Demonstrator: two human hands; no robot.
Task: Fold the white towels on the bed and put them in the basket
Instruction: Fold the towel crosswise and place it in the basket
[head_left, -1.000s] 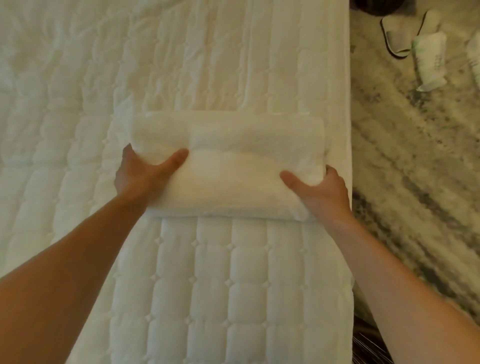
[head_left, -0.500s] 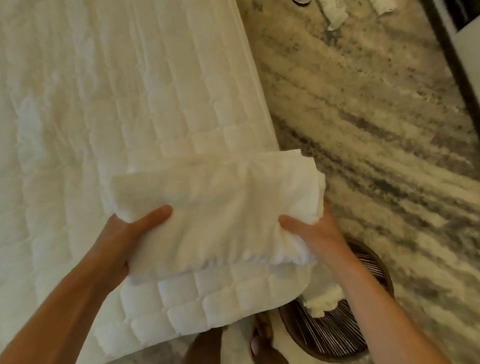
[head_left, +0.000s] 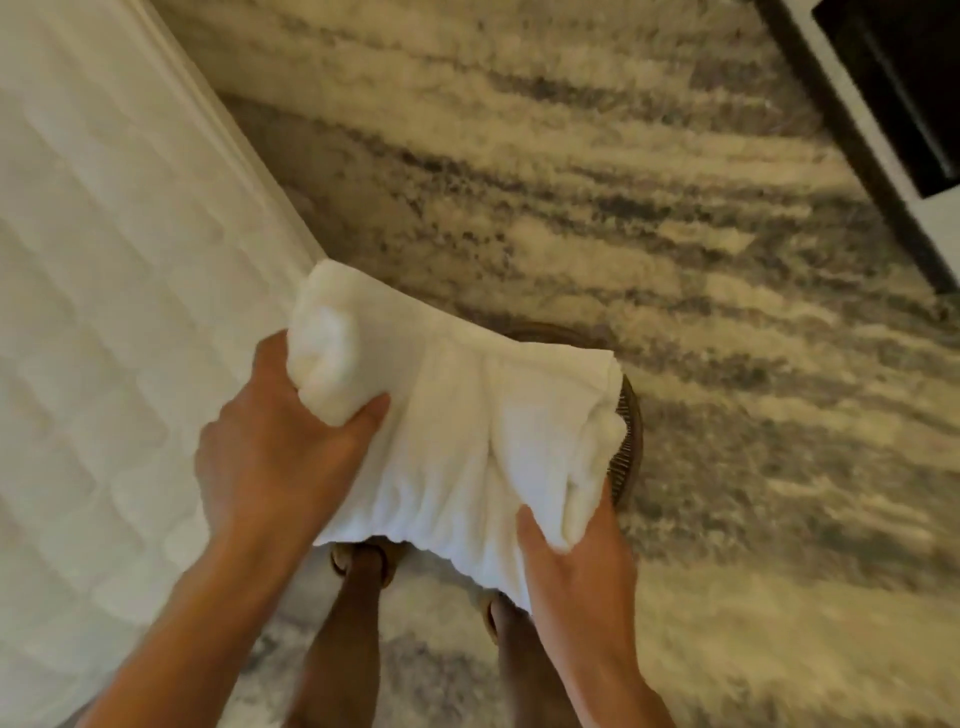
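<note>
A folded white towel (head_left: 457, 431) hangs in the air between both my hands, right of the bed. My left hand (head_left: 280, 447) grips its left end, thumb on top. My right hand (head_left: 576, 561) grips its lower right corner from beneath. Directly under the towel stands a round dark wicker basket (head_left: 629, 447) on the floor; only its right rim shows, the rest is hidden by the towel. The bed (head_left: 104, 312) with its quilted white cover fills the left side.
A shaggy beige and grey rug (head_left: 675, 260) covers the floor. Dark furniture with a white edge (head_left: 883, 104) stands at the top right. My legs and slippered feet (head_left: 363, 561) are below the towel, close to the basket.
Both hands lifted the folded towel off the bed and carried it right, so it now hangs over the basket. The view swung right from the bed toward the floor.
</note>
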